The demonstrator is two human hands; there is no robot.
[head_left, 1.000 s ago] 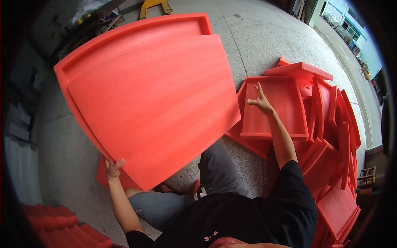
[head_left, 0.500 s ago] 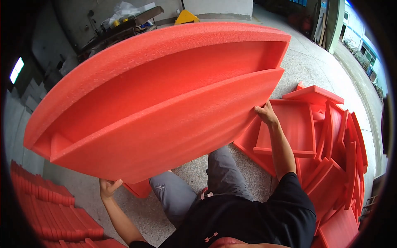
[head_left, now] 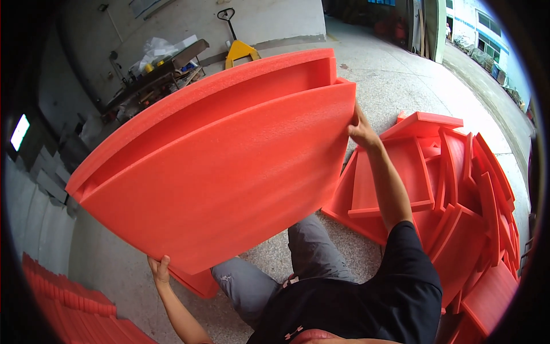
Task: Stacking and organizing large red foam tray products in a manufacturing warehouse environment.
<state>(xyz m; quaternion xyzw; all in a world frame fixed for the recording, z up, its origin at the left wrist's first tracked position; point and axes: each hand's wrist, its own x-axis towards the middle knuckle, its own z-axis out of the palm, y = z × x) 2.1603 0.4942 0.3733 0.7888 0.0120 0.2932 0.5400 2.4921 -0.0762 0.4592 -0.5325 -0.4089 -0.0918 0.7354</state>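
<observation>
Both hands on a big red foam panel (head_left: 229,172), fan-shaped with raised ribs along its edges, held up off the floor in front of the person. Long axis runs lower left to upper right, wide curved edge toward the upper left, narrower end down by the knees. Left hand (head_left: 160,269) grips the lower edge, fingers curled onto it. Right hand (head_left: 361,129) clamps the upper right corner. Pile of matching red foam pieces (head_left: 452,189) lies on the concrete floor (head_left: 395,80) at right; yellow pallet jack (head_left: 239,49) sits well behind
</observation>
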